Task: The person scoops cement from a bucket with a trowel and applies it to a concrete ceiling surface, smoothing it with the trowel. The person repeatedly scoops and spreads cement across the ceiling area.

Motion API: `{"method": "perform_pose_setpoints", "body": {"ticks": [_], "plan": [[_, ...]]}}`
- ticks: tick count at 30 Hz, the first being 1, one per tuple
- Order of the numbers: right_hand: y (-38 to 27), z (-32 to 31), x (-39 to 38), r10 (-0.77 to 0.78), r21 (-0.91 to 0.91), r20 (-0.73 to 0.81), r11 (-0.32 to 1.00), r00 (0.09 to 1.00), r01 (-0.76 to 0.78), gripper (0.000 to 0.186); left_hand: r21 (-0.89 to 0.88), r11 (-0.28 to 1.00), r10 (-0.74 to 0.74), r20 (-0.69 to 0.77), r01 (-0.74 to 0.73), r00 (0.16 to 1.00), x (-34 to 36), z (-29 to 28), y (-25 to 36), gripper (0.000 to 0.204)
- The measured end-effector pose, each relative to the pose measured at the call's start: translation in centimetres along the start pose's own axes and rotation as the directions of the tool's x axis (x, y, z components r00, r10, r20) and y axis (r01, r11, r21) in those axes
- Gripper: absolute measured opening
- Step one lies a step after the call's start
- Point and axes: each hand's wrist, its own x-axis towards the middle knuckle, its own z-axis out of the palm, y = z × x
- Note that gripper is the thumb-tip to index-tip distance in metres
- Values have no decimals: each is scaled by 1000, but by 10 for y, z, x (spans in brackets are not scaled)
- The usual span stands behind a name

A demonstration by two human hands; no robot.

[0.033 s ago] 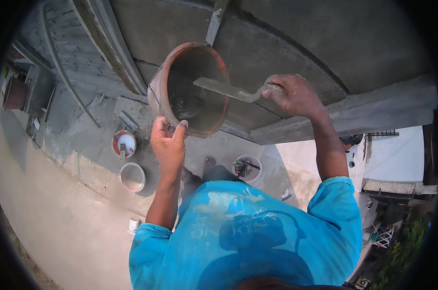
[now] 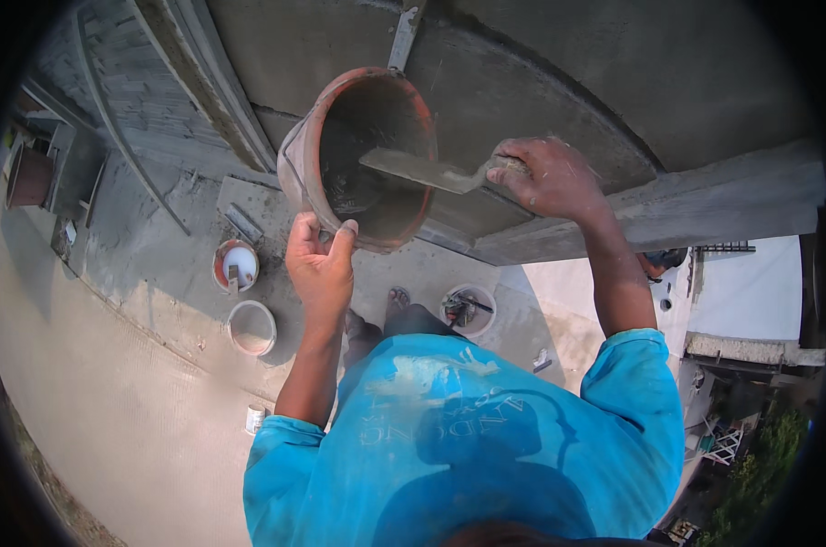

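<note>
My left hand (image 2: 320, 264) grips the rim of an orange-rimmed bucket (image 2: 308, 155), which is tilted toward me with wet grey mortar (image 2: 354, 187) inside. My right hand (image 2: 550, 182) holds the handle of a mortar-coated steel trowel (image 2: 413, 167); its blade reaches over the mouth of the bucket. Behind both, a grey plastered wall (image 2: 568, 73) has a curved groove cut or formed across it.
Below me stand a small bucket with white contents (image 2: 223, 266), a white bucket (image 2: 252, 328), a tub of tools (image 2: 483, 310) and a white can (image 2: 255, 419). A large tub (image 2: 30, 178) is at far left. Part of another person (image 2: 664, 262) shows beyond the ledge (image 2: 723, 214) at right.
The bucket, trowel and both my hands sit slightly higher in the picture. More of the other person shows at the right.
</note>
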Motion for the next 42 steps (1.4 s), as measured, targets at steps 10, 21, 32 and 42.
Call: {"method": "perform_pose_setpoints", "body": {"ticks": [10, 21, 32, 42], "plan": [[-14, 77, 25, -25, -73, -304, 997, 952, 3, 24, 91, 953, 278, 118, -289, 953, -18, 32, -5, 21], [5, 6, -16, -181, -158, -640, 982, 747, 102, 22, -130, 990, -73, -159, 52, 985, 13, 41, 13, 18], [75, -108, 51, -95, 674, -21, 733, 995, 84, 35, -92, 989, -125, -148, 112, 981, -6, 15, -1, 21], [68, -148, 40, -107, -72, -610, 994, 785, 79, 36, -113, 984, -152, -150, 136, 977, -5, 7, 3, 20]]}}
